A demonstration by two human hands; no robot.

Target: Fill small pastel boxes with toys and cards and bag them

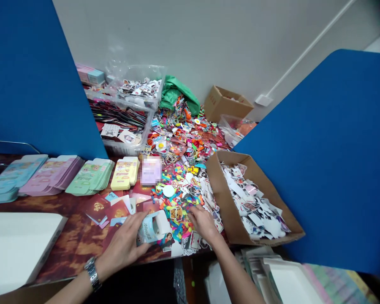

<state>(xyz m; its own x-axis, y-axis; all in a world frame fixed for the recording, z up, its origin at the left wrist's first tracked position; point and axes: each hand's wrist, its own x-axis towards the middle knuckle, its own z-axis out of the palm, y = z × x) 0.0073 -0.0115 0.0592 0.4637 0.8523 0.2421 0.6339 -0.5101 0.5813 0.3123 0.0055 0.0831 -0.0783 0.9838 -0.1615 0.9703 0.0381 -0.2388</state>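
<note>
1. Flat pastel card packs fan along the counter [72,242] — blue [14,177], pink [52,173], green [90,175], yellow [125,172].
2. A brown cardboard box [231,219] of white cut-outs stands at the right.
3. Clear plastic bins [126,126] are stacked at the back — a green bag [177,95] beside them.
4. Blue partition panels [31,76] flank both sides.
5. A small cardboard box [226,103] sits by the wall.

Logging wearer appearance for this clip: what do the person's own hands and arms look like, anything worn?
Both forearms are bare, no sleeves or gloves in view. The left hand has a silver metal link-band wristwatch at the wrist. The right hand shows nothing worn; no rings are visible on either.
</note>
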